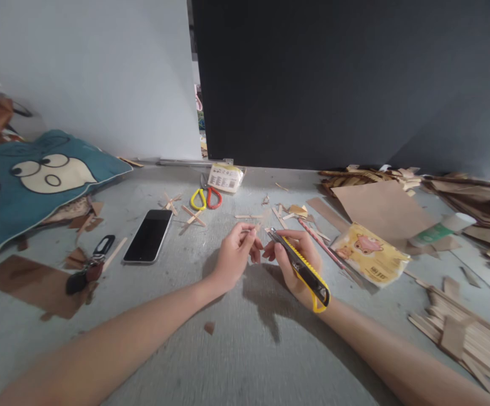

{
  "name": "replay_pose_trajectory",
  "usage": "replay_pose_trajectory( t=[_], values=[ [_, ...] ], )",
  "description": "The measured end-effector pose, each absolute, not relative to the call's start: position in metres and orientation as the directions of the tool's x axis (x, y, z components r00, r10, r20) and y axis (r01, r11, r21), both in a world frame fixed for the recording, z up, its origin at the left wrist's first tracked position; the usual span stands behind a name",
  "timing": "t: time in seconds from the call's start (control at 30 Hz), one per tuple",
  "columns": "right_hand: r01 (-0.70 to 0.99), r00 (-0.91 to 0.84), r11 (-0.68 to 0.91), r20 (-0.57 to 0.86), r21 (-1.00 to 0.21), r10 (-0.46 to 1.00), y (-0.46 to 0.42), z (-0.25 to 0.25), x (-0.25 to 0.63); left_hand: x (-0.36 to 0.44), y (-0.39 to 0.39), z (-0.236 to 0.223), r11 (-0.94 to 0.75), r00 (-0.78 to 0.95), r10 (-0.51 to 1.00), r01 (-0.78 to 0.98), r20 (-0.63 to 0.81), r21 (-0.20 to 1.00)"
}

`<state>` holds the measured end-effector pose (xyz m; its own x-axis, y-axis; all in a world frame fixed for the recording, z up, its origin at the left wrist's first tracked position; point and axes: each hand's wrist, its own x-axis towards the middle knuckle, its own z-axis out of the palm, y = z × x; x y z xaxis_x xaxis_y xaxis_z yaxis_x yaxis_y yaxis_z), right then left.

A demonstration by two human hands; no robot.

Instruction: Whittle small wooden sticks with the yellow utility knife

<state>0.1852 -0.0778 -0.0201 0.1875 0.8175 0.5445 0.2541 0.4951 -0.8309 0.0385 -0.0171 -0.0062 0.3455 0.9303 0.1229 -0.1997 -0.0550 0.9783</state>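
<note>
My left hand (233, 252) is closed, its thumb and fingertips pinching a small, thin piece of pale wooden stick (257, 222). Wrapped in my right hand (292, 256) is a yellow and black utility knife (301, 265), its metal tip pointing towards the left hand. The two hands almost meet above the grey surface, fingertips a little apart. Just beyond them lies a flat popsicle stick (248, 216). Sticks joined in a crossed shape (193, 216) rest to the left of my left hand. The stick's exact shape is blurred.
Scissors (206, 198) with yellow and red handles lie beside a tissue pack (226, 177). Left are a phone (148, 235), keys (84, 276) and a blue cushion (54, 175). Right are a yellow pack (369, 254), a glue stick (442, 229), cardboard (382, 208) and piled popsicle sticks (464, 330).
</note>
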Motion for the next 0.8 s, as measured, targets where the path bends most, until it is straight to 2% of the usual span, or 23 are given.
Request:
replay_pose_trajectory(
  t=[0.2, 0.33, 0.47, 0.6, 0.8],
  values=[
    [0.261, 0.207, 0.498, 0.552, -0.827, 0.808, -0.079, -0.024, 0.186, 0.038, -0.022, -0.005, -0.076, 0.365, 0.921, -0.166, 0.133, 0.983],
    [0.372, 0.244, 0.463, 0.566, -0.804, 0.788, -0.079, -0.030, 0.189, 0.036, -0.025, -0.005, -0.155, 0.378, 0.909, -0.082, 0.175, 0.985],
    [0.459, 0.224, 0.501, 0.641, -0.734, 0.735, -0.079, -0.031, 0.190, 0.034, -0.029, -0.005, -0.250, 0.375, 0.898, 0.002, 0.231, 0.968],
    [0.514, 0.190, 0.531, 0.693, -0.674, 0.696, -0.078, -0.028, 0.190, 0.034, -0.028, -0.007, -0.280, 0.371, 0.892, 0.008, 0.258, 0.960],
    [0.528, 0.195, 0.517, 0.689, -0.674, 0.698, -0.077, -0.028, 0.189, 0.034, -0.028, -0.009, -0.295, 0.374, 0.886, 0.001, 0.273, 0.956]
  ],
)
